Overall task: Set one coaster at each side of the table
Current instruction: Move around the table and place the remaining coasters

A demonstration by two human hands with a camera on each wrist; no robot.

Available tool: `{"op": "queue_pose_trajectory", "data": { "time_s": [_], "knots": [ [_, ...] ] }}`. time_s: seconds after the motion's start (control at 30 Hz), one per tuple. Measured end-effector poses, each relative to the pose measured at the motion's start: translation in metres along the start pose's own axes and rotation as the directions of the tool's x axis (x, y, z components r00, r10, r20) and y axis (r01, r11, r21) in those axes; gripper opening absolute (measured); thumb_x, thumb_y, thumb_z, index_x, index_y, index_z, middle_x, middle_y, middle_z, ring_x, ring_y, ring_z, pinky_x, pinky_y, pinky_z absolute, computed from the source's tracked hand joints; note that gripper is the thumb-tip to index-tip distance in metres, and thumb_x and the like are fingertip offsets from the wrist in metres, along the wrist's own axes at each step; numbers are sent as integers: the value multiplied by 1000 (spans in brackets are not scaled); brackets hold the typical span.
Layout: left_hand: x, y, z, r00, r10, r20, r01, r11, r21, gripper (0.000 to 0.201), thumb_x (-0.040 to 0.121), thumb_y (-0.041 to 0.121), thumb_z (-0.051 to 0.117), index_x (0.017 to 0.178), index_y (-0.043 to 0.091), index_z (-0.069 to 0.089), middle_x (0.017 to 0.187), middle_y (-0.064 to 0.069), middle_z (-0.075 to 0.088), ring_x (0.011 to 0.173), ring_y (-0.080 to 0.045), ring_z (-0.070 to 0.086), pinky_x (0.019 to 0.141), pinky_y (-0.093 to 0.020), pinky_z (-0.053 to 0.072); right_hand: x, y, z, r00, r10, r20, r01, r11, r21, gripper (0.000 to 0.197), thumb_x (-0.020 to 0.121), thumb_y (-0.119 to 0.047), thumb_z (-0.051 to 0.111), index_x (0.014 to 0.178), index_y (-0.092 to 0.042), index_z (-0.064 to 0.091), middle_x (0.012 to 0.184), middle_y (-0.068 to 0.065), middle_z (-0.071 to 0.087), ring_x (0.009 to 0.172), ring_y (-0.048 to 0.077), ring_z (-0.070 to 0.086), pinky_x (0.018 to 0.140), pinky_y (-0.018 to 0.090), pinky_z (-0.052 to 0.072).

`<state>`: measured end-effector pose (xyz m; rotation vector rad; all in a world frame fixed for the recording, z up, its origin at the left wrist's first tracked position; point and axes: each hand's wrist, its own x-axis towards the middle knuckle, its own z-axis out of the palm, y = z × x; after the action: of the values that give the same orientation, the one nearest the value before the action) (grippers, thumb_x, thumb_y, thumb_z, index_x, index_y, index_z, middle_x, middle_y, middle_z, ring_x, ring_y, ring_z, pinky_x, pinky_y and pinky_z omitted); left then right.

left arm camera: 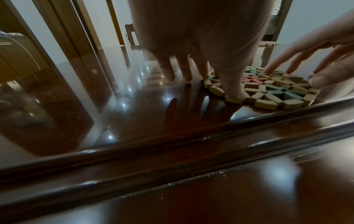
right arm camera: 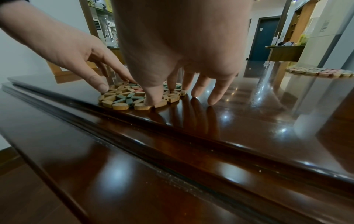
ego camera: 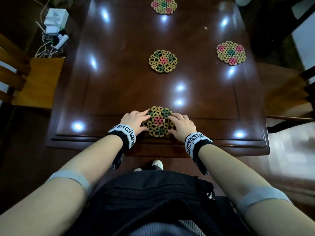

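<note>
Four round woven bead coasters lie on the dark glossy table. One coaster is at the far edge, one at the right edge, one in the middle. The nearest coaster lies flat by the near edge. My left hand touches its left rim, thumb on the edge beads, outer fingers on the bare wood. My right hand rests on its right rim with straight fingers and the thumb on the near beads.
A wooden chair stands at the table's left side and another chair at the right. White boxes and cables lie on the floor at the far left. A raised moulding runs along the table's near edge.
</note>
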<state>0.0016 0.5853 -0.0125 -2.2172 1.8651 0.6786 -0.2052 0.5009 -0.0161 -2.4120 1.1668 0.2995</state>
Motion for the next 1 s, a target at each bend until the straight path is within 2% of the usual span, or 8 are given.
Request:
{"op": "queue_pose_trajectory", "data": {
  "time_s": [0.17,0.53,0.6,0.67,0.77,1.0],
  "knots": [
    [1,1,-1,1000,7,0,-7,1000,1,63,88,47,58,145,32,35,157,10,26,139,-17,31,106,-38,34,0,0,-1,1000,-5,3,5,1000,6,61,85,-37,64,140,-28,39,149,-4,36,133,26,35,105,46,39],
    [6,-4,-6,1000,-2,25,6,991,-131,74,79,46,69,143,27,36,154,7,32,140,-20,32,111,-41,32,11,2,-13,997,-70,18,70,997,-28,67,78,-44,69,136,-25,43,142,-3,41,130,23,38,105,42,38],
    [8,-8,-9,1000,-9,-7,8,978,-209,72,79,46,69,141,27,38,150,5,38,136,-21,37,110,-41,35,16,3,-20,996,-85,-16,85,996,-11,66,77,-47,69,134,-24,44,140,-4,43,128,22,41,104,41,39],
    [12,-12,-16,996,-45,-71,23,956,-292,61,84,43,64,138,25,42,146,1,45,132,-22,43,107,-41,38,23,5,-29,994,-100,-43,100,995,0,63,78,-49,67,132,-23,46,138,-3,45,126,23,43,104,42,40],
    [23,-19,-33,987,-119,-104,76,935,-346,48,91,36,54,136,23,45,142,-2,49,130,-24,45,105,-42,41,38,10,-47,996,-74,-43,75,997,13,59,81,-47,64,131,-22,48,140,-2,43,127,23,42,104,43,40],
    [70,-36,-73,974,-209,-82,168,922,-348,44,94,31,50,136,20,45,137,1,54,127,-23,48,100,-42,44,90,25,-82,996,68,50,-71,996,60,54,89,-36,53,139,-20,41,147,3,39,135,28,33,108,45,34]
  ]
}}
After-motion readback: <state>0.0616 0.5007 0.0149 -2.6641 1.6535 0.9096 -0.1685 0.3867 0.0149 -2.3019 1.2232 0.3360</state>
